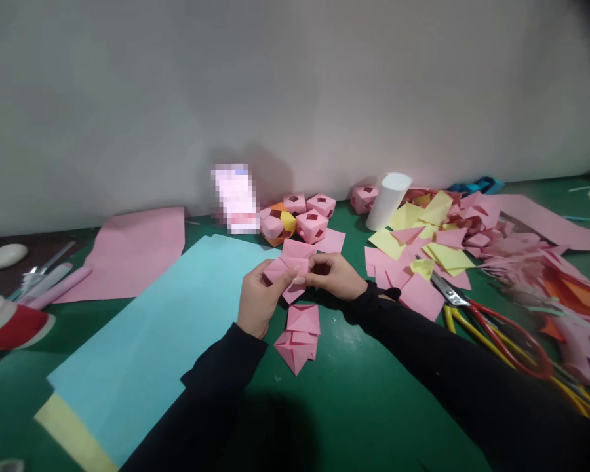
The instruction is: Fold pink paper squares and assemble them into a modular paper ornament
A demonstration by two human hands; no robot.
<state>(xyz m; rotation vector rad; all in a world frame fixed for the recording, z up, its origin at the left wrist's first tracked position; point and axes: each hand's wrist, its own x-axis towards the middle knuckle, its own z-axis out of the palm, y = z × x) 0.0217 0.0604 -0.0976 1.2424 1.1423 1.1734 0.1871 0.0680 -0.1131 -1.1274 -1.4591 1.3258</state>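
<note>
A folded pink origami paper (299, 250) lies between the two hands, pinched at its left by the left hand (259, 298) and at its right by the right hand (338, 276), near folded pink pieces (303, 318).

We're up at the wearer's head, a single view, looking forward and tilted down over the table (364, 400). It's close in, with the left hand (261, 296) and right hand (338, 275) just above the table, and the wall (295, 85) rising beyond it.
</note>
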